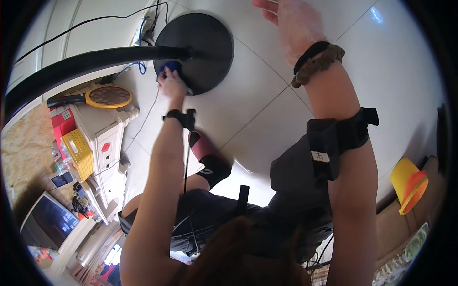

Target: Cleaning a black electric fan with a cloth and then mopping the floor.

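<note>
My left hand [172,85] grips a dark blue cloth [169,66] and presses it on the round black base [211,73] of a floor stand. The cloth is bunched near the base's rim, just below a thick black pole [107,55] that rises from the base's middle. My right hand [298,23] is raised to the right of the base, touching nothing I can see. It seems to wear a thin clear plastic glove, and its fingers stand apart. The upper frame edge cuts off part of it. A brown scrunchie [318,64] circles that wrist.
A white cabinet [111,143] stands at left, with a yellow-rimmed electric swatter [109,96] and a yellow basket [78,153] on top. Black and blue cables [141,66] run behind the base. My slippered foot [204,146] is on the tiles. A yellow container [404,178] sits at right.
</note>
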Motion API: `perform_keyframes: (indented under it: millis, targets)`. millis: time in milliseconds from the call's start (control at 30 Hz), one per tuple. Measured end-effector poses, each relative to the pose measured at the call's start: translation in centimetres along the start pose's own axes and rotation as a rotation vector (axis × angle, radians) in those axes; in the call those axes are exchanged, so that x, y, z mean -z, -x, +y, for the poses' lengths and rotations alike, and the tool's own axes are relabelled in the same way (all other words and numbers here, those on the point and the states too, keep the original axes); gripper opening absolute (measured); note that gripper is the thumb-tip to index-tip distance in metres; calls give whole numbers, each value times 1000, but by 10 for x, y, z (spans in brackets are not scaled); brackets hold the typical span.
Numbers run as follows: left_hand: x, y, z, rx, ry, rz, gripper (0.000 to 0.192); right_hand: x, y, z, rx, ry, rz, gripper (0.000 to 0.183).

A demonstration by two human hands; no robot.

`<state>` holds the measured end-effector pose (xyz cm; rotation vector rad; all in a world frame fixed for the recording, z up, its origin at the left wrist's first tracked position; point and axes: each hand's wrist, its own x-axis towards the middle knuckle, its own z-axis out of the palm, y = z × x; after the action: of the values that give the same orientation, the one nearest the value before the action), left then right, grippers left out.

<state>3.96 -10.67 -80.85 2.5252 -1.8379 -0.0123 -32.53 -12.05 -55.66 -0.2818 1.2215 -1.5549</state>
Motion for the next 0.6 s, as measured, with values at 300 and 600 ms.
perform_keyframes:
  millis: [300, 600]
  targets:
    - [5, 87, 139, -36, 51, 97, 49, -16, 0, 6, -57, -141, -64, 13]
    - [-19, -50, 150, -661, 784, -108, 44, -37, 9, 7, -89, -172, -94, 9]
